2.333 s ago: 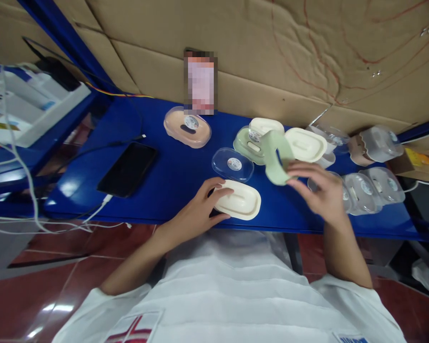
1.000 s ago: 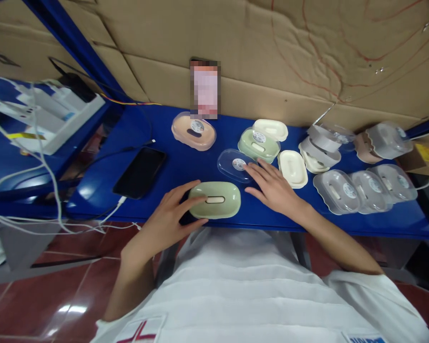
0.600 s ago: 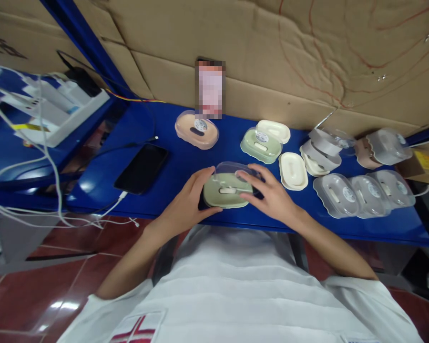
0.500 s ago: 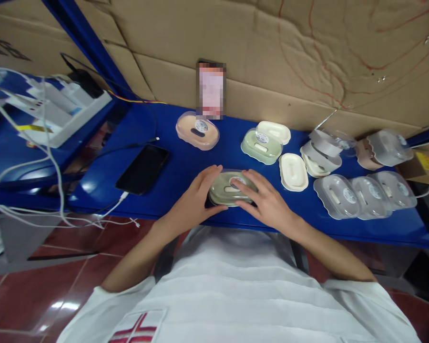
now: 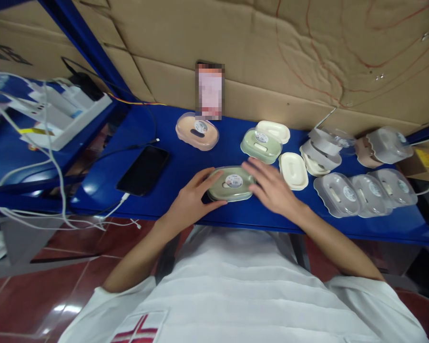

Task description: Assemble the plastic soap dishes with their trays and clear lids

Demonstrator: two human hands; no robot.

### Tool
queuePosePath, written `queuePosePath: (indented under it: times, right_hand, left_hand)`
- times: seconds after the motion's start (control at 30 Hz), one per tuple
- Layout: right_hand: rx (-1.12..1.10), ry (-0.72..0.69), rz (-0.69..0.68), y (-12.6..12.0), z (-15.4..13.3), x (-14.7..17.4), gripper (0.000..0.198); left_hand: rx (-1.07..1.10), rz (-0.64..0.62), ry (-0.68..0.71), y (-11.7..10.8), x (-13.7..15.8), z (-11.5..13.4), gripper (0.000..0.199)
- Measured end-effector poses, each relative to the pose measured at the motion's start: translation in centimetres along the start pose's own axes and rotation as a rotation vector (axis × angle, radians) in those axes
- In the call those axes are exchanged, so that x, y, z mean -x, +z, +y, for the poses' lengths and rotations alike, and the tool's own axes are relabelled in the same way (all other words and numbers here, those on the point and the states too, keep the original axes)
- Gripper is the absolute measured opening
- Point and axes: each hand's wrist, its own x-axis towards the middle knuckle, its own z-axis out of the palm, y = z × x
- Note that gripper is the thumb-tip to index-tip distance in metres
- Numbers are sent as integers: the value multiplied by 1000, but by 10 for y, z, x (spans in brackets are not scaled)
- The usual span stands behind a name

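Note:
A green soap box point(image 5: 236, 190) with a clear lid and a round label lies near the front edge of the blue table. My left hand point(image 5: 195, 197) is closed around its left end, thumb along the near side and a finger on the lid. At the right end is my right hand point(image 5: 271, 188), its fingers stretched out and apart, with fingertips at the lid's edge. Just beyond stands another green soap box point(image 5: 260, 145). Two cream trays, one behind point(image 5: 274, 132) and one nearer point(image 5: 293, 170), lie close to it.
A peach soap box point(image 5: 196, 132) stands at the back, before a propped phone point(image 5: 210, 90). Several grey soap boxes point(image 5: 341, 195) are on the right. To the left lie a black phone point(image 5: 143, 170), white cables point(image 5: 59, 190) and a power strip point(image 5: 82, 119). Cardboard point(image 5: 236, 43) lines the back.
My right hand has drawn back to the right, its fingers leaving the top of the lid so the label shows. My left hand stays on the box, a finger lying further over the lid.

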Motion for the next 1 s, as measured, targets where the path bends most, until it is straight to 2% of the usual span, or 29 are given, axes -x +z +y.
queuePosePath:
  times: [0.07, 0.13, 0.2, 0.3, 0.37, 0.43, 0.5, 0.6, 0.7, 0.87, 1.0]
  right_hand:
    - [60, 210, 95, -5, 21, -9, 55]
    - [97, 341, 128, -6, 39, -18, 54]
    - [72, 347, 124, -4, 51, -28, 52]
    - [-11, 284, 145, 1, 64, -43, 50]
    - [-14, 292, 156, 1, 75, -53, 55]
    - [75, 376, 113, -1, 87, -60, 60]
    - [198, 488, -17, -3, 97, -64, 60]
    - [285, 581, -172, -6, 107, -65, 48]
    - [304, 607, -162, -13, 111, -63, 36]
    - [268, 634, -13, -46, 104, -45, 30]
    - [226, 457, -19, -65, 67, -8, 24]
  left_hand:
    - [-28, 67, 2, -11, -6, -2, 69]
    - [-66, 137, -6, -25, -17, -3, 68]
    - [-105, 174, -13, -38, -33, -3, 69]
    - [-122, 143, 38, -44, -65, -3, 71]
    - [-102, 91, 95, -37, -91, -6, 73]
    - [-70, 40, 147, -25, -116, -12, 76]
    - [-43, 27, 169, -11, -138, -20, 80]
    - [-3, -20, 164, 5, -162, -29, 84]
    - [29, -45, 176, 11, -176, -35, 87]
    - [81, -108, 203, 8, -189, -39, 86]
    - [88, -136, 201, 9, -189, -43, 98]
